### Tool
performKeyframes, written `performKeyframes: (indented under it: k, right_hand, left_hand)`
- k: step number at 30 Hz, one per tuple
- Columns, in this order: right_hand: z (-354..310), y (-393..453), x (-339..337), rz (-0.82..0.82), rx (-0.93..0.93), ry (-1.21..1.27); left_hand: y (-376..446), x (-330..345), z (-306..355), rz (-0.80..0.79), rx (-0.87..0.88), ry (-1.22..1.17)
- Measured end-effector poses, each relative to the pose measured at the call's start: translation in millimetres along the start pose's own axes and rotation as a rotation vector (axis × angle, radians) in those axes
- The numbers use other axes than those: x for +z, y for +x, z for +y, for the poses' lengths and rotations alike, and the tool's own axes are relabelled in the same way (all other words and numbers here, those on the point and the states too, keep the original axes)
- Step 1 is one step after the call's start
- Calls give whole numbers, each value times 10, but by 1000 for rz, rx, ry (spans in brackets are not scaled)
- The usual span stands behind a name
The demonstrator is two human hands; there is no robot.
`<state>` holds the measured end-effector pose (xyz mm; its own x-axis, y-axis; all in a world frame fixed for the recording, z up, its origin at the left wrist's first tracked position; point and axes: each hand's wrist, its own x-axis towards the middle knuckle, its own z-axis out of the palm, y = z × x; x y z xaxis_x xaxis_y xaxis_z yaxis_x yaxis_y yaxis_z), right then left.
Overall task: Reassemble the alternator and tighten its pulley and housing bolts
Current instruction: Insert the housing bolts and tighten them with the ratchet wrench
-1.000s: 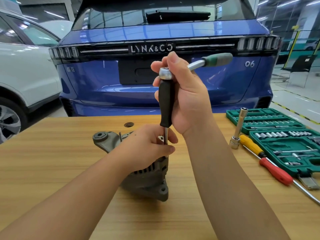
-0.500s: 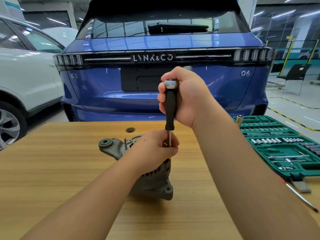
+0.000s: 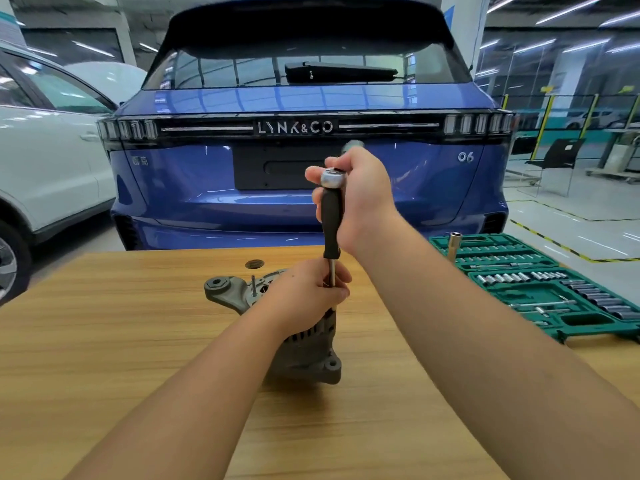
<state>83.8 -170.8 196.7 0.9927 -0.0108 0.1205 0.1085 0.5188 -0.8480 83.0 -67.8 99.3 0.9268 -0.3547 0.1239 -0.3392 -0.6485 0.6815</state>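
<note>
Grey cast-metal alternator (image 3: 304, 351) sits on the wooden table (image 3: 104, 341), directly under the left hand (image 3: 304, 296), which pinches the thin steel shaft of a black-handled driver (image 3: 331, 223). The right hand (image 3: 360, 199), above the left, grips the driver's top and ratchet head.

Both hands: left (image 3: 308, 299) pinches driver shaft (image 3: 332, 271) over alternator (image 3: 304, 348); right (image 3: 360, 199) apparently grips ratchet head.

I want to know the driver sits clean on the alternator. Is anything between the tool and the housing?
Only the left hand: it pinches the driver's shaft just above the alternator and hides where the tip meets it. The right hand grips the ratchet head atop the black handle.
</note>
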Motion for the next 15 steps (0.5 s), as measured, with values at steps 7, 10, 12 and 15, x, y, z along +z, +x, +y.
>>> performKeyframes:
  k: [7,10,12,15]
  right_hand:
    - [366,-173,-184,-121,-543,-142]
    - [384,-218,-299,-330,-456,-200]
    - [368,-193,-352,-387,-399,-91]
    - [352,-158,-355,-367,-359,-56]
  left_hand:
    - [17,1,6,15,7,10]
    - [8,-15,-12,7,-1,-6]
    - [-5,-26,-11,2,4,-22]
    - [-6,-26,-13,-4,21,-30]
